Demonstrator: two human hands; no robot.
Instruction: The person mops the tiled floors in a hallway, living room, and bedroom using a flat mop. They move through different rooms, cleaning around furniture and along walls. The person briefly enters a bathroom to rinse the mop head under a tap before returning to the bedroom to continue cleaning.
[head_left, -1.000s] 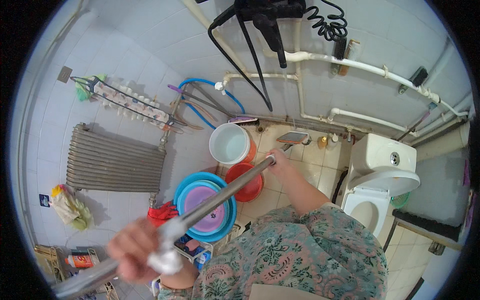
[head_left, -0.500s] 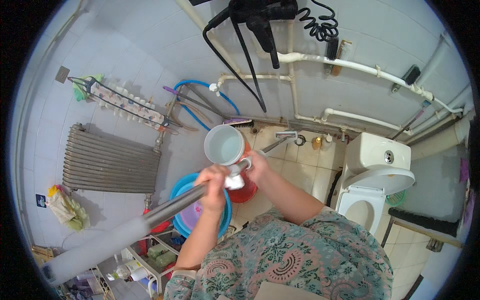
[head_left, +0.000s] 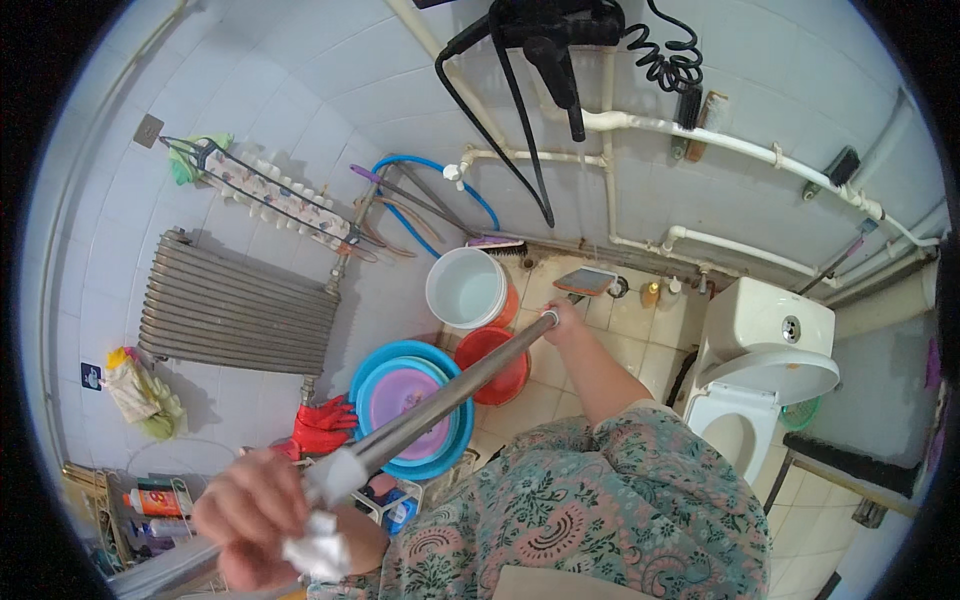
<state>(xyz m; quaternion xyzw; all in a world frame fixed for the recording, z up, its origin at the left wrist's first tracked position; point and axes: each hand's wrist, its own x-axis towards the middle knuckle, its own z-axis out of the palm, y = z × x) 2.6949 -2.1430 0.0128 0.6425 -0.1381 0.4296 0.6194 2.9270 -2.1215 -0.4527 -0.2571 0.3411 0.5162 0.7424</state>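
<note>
Both hands are on it now: the left hand [head_left: 255, 515], slightly blurred, curls round the near part of a long silvery metal pole [head_left: 450, 400], right by a white plastic fitting [head_left: 320, 548], while the right hand [head_left: 567, 325] wraps the far part. The pole slants across the room, over a stack of round blue and purple plastic basins [head_left: 458, 450] and a round red plastic basin [head_left: 510, 375]. Out at its far end, a flat rectangular grey-brown head [head_left: 587, 281] sits near the pale tiled wall; whether it touches the floor, I can't tell. Just left of it stands a round white plastic bucket [head_left: 440, 290], and over there, on the right, a white toilet [head_left: 765, 320], lid up.
</note>
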